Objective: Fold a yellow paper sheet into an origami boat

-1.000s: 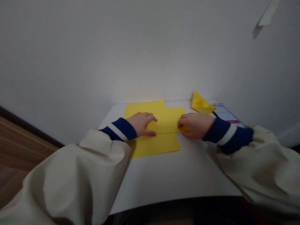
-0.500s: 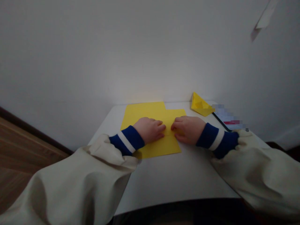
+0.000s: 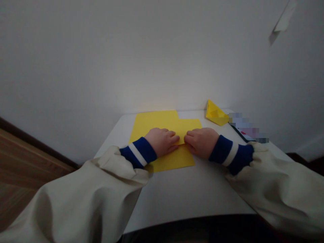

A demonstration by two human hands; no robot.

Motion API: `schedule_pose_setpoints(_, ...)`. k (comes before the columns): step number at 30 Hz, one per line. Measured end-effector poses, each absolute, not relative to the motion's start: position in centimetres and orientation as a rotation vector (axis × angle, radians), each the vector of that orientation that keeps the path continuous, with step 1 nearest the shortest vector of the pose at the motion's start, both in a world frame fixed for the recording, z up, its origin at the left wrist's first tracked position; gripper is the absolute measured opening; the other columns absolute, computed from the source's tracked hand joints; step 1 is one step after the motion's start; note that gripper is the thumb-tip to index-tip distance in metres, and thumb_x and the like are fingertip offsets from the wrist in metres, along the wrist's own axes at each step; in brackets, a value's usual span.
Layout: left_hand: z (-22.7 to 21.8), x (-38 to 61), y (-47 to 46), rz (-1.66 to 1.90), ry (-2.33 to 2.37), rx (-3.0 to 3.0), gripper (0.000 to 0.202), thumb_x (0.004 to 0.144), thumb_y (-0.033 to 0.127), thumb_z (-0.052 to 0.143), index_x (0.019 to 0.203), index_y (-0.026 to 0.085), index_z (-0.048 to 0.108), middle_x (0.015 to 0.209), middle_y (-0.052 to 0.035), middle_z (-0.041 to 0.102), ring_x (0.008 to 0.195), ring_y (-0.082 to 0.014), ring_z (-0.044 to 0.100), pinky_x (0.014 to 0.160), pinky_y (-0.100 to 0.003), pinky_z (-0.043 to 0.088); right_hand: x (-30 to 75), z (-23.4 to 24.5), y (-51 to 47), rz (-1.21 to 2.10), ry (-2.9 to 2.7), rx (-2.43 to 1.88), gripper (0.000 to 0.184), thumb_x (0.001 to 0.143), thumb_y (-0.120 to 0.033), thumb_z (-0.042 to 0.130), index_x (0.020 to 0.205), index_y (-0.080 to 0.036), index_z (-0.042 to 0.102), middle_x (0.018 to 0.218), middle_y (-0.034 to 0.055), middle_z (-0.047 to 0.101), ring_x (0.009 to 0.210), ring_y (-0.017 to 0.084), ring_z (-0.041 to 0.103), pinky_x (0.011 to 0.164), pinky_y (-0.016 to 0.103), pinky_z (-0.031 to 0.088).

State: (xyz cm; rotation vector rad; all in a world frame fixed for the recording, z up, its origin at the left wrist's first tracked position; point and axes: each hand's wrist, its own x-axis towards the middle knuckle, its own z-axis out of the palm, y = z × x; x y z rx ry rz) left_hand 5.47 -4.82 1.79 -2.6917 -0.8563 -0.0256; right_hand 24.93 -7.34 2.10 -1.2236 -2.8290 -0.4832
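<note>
A folded yellow sheet [image 3: 189, 125] lies on a second, flat yellow sheet [image 3: 154, 120] on the white table [image 3: 182, 189]. My left hand [image 3: 163, 141] rests on the fold's near edge, fingers curled and pressed down on the paper. My right hand [image 3: 201, 141] presses the same edge from the right, fingers held together. The fingertips of both hands almost meet at the middle of the fold. Both arms wear cream sleeves with blue, white-striped cuffs.
A small folded yellow paper boat [image 3: 215, 114] sits at the table's far right, near the wall. Beside it lies a phone [image 3: 246, 133], partly blurred. The table stands against a white wall; a wooden floor [image 3: 20, 162] lies to the left.
Both hands have slid inward along the fold from its ends until their fingertips nearly touch. The folded sheet now lies flatter on the sheet below.
</note>
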Motion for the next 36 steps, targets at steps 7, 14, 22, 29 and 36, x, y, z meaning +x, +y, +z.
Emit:
schedule_pose_setpoints(7,2.7,5.5,-5.6,0.055,-0.906,-2.612,0.017,0.088,0.023,0.042,0.084,0.017,0.058,0.074,-0.0056,0.066,0.063,-0.0198,0.062,0.052,-0.029,0.039,24.9,2.0,-7.3,-0.477,-2.628,-1.301,0.023,0.086,-0.027,0.039,0.085,-0.019,0.061,0.082,0.0041,0.065,0.067,0.015,0.056,0.052,0.028,0.023)
schedule_pose_setpoints(14,2.5,5.1,-5.9,-0.112,-1.002,-2.525,0.016,0.086,0.024,0.042,0.085,0.018,0.057,0.079,-0.0046,0.066,0.069,-0.0203,0.062,0.057,-0.031,0.04,26.0,1.8,-6.5,-0.355,-2.573,-1.445,0.026,0.086,-0.035,0.042,0.088,-0.02,0.064,0.089,0.0052,0.067,0.079,0.017,0.059,0.06,0.028,0.034)
schedule_pose_setpoints(22,2.5,5.4,-6.3,-0.127,-1.125,-2.714,0.045,0.089,0.05,0.029,0.092,0.018,0.061,0.086,-0.0077,0.066,0.077,-0.0215,0.061,0.06,-0.03,0.042,26.9,1.2,-5.6,-0.158,-2.715,-1.335,0.024,0.083,-0.016,0.044,0.096,-0.022,0.063,0.099,0.0039,0.067,0.093,0.017,0.06,0.075,0.028,0.039)
schedule_pose_setpoints(29,0.3,3.9,-4.0,-0.416,-1.687,-2.496,0.059,0.084,0.047,0.041,0.129,0.009,0.042,0.132,-0.017,0.046,0.122,-0.0301,0.042,0.098,-0.042,0.034,27.7,1.3,-5.4,-0.308,-2.536,-1.595,0.017,0.082,-0.02,0.044,0.093,-0.021,0.056,0.095,0.0062,0.067,0.084,0.021,0.062,0.062,0.028,0.039)
schedule_pose_setpoints(36,-1.2,2.3,-2.0,-0.313,-1.966,-2.402,0.069,0.081,0.055,0.037,0.132,0.009,0.036,0.132,-0.0218,0.046,0.121,-0.0362,0.042,0.096,-0.051,0.032,27.9,0.9,-5.0,-0.344,-2.427,-1.44,0.034,0.08,-0.011,0.037,0.11,-0.018,0.052,0.115,0.0126,0.061,0.103,0.021,0.058,0.081,0.036,0.044)
